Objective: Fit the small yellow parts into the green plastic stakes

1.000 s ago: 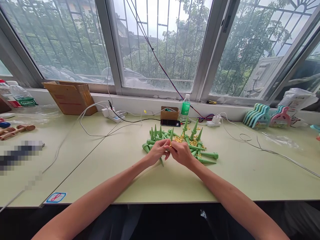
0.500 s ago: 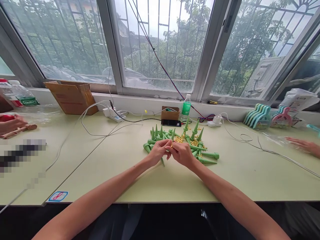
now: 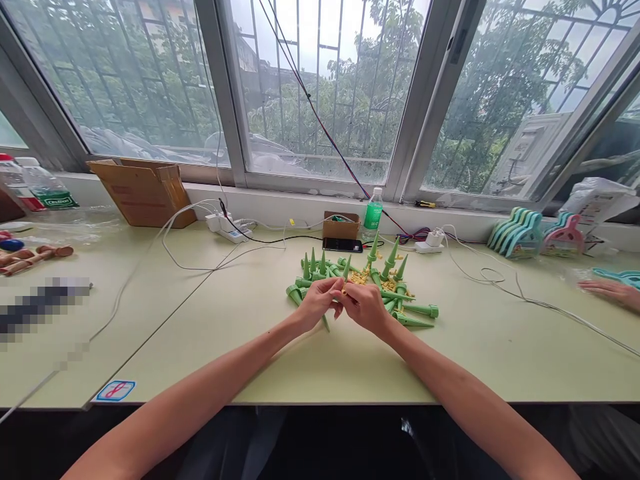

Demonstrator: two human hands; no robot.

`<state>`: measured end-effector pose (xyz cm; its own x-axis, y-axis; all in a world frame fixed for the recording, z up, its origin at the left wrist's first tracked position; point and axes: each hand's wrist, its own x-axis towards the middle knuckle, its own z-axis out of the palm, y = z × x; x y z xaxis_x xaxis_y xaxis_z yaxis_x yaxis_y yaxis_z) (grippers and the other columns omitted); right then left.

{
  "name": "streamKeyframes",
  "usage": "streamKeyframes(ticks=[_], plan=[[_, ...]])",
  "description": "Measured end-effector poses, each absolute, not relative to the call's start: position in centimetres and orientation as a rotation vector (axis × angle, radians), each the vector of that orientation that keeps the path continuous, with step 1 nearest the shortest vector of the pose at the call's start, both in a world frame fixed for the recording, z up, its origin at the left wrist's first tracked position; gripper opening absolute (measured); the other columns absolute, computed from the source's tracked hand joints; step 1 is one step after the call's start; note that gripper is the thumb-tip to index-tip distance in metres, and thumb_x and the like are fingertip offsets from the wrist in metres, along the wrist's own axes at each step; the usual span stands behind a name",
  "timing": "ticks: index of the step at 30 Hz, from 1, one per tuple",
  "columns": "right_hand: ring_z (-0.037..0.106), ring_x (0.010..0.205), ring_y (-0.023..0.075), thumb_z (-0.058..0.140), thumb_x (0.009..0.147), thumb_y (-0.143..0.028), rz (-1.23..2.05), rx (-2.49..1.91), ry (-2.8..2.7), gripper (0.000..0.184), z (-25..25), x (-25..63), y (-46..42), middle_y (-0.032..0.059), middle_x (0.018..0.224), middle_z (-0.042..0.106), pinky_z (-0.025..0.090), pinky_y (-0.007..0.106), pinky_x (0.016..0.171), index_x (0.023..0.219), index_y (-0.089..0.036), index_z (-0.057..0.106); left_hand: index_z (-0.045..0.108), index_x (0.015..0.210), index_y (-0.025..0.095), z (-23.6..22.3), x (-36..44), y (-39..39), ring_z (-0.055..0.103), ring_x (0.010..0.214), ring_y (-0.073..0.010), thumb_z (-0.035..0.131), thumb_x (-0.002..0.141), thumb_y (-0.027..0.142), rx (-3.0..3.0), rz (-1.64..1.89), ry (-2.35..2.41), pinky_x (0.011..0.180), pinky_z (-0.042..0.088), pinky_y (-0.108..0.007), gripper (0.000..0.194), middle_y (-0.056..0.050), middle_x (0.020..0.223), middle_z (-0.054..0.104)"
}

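Observation:
My left hand (image 3: 316,303) and my right hand (image 3: 367,307) meet over the pale green table (image 3: 250,347), fingers pinched together. The left hand grips a green plastic spike (image 3: 325,323) whose tip points down toward me. Between the fingertips of the right hand shows a small yellow part (image 3: 343,291), pressed against the spike's top. Just behind the hands lies a pile of green spikes (image 3: 395,293), some upright, some lying flat, with several small yellow parts (image 3: 358,279) scattered among them.
Behind the pile are a black phone (image 3: 342,246), a small cardboard box (image 3: 340,226) and a green bottle (image 3: 371,215). White cables (image 3: 200,267) and a power strip (image 3: 227,230) run leftward. A cardboard box (image 3: 144,191) stands far left. Another person's hand (image 3: 609,291) rests at the right edge.
My hands stay together at the same spot with only small finger movement. The other person's hand on the left has withdrawn; the one on the right has shifted slightly.

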<state>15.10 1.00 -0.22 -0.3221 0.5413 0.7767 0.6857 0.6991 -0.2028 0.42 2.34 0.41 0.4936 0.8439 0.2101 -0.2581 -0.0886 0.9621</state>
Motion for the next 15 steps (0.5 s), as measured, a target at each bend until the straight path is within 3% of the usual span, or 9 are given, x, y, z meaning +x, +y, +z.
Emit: streamKeyframes(ticks=[4, 11, 15], plan=[[0.041, 0.045, 0.0093, 0.039, 0.098, -0.043, -0.193, -0.94, -2.004, 0.051, -0.35, 15.05, 1.06, 0.0, 0.046, 0.05, 0.028, 0.023, 0.051, 0.053, -0.019, 0.044, 0.064, 0.085, 0.01, 0.54, 0.65, 2.14, 0.048, 0.045, -0.008, 0.055, 0.083, 0.055, 1.339, 1.002, 0.554, 0.04, 0.042, -0.021, 0.046, -0.002, 0.06, 0.056], [0.037, 0.041, 0.0078, 0.04, 0.098, -0.04, -0.242, -0.908, -1.965, 0.049, -0.45, 15.06, 1.22, -0.0029, 0.043, 0.044, 0.027, 0.022, 0.048, 0.054, -0.019, 0.04, 0.062, 0.078, 0.01, 0.56, 0.65, 2.11, 0.049, 0.044, -0.0087, 0.054, 0.083, 0.058, 1.315, 0.998, 0.551, 0.041, 0.043, -0.023, 0.049, -0.002, 0.06, 0.057], [0.034, 0.04, 0.0072, 0.041, 0.098, -0.039, -0.249, -0.879, -1.953, 0.048, -0.36, 15.04, 1.22, -0.0036, 0.043, 0.044, 0.029, 0.021, 0.048, 0.054, -0.019, 0.039, 0.064, 0.089, 0.011, 0.63, 0.58, 2.07, 0.049, 0.045, -0.0087, 0.055, 0.082, 0.058, 1.317, 0.985, 0.551, 0.041, 0.043, -0.023, 0.049, -0.002, 0.062, 0.057]])
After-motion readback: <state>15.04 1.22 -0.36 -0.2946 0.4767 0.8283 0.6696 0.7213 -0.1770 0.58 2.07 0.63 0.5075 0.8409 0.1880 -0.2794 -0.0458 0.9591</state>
